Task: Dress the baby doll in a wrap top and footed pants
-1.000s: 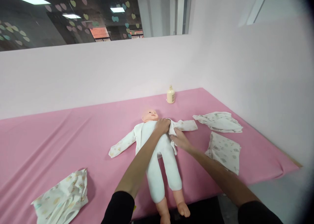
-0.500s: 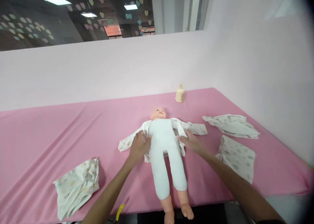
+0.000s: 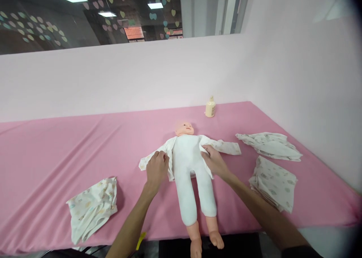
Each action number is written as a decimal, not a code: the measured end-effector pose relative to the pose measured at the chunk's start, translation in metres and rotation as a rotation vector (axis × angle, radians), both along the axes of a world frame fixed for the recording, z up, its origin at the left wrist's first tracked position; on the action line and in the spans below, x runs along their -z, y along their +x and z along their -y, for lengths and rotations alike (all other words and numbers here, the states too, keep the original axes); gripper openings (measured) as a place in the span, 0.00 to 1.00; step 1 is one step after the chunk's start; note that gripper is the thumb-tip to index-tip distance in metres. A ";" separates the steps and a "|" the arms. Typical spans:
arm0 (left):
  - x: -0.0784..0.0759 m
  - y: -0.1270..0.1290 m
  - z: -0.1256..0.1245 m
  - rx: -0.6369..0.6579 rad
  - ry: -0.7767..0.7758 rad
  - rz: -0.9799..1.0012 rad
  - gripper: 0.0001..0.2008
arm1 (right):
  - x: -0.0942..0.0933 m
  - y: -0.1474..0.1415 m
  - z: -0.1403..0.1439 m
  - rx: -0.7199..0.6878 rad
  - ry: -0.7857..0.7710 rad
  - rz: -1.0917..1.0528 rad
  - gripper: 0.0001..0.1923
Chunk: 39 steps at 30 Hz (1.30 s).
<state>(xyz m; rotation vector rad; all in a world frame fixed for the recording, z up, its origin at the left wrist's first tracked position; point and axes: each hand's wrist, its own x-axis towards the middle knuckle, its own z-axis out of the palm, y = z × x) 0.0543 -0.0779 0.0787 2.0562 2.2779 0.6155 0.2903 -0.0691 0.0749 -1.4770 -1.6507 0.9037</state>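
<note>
A baby doll (image 3: 189, 167) with a white cloth body lies on its back on the pink table (image 3: 70, 145), feet over the near edge. A white printed jacket (image 3: 223, 147) is spread open under it, sleeves out to both sides. My left hand (image 3: 156, 168) grips the jacket's left front edge beside the doll's torso. My right hand (image 3: 214, 161) holds the jacket's right front edge at the doll's other side.
A crumpled printed garment (image 3: 92, 207) lies near the front left edge. Two more printed garments lie at the right, one spread (image 3: 270, 145) and one folded (image 3: 273, 182). A small cream bottle (image 3: 210, 107) stands at the back by the pink wall.
My left hand left the doll's chest and crossed to the jacket's left flap, then closed on it. My right hand stayed at the right flap. The view shifted left.
</note>
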 end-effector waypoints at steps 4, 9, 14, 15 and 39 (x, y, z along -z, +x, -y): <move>0.000 0.015 0.002 -0.025 -0.034 -0.102 0.13 | -0.009 -0.023 0.009 -0.221 0.083 0.201 0.21; 0.009 0.022 0.002 -0.062 -0.009 -0.021 0.21 | -0.021 -0.014 0.019 -0.401 0.211 0.397 0.20; 0.015 0.008 -0.008 -0.067 -0.162 0.167 0.15 | -0.023 0.011 0.007 -0.126 0.240 0.318 0.18; 0.017 0.006 -0.009 -0.082 -0.170 0.200 0.15 | -0.021 0.013 0.006 -0.094 0.191 0.305 0.18; -0.044 0.029 0.008 0.417 -0.300 0.720 0.17 | -0.004 -0.015 -0.026 0.003 0.046 0.277 0.24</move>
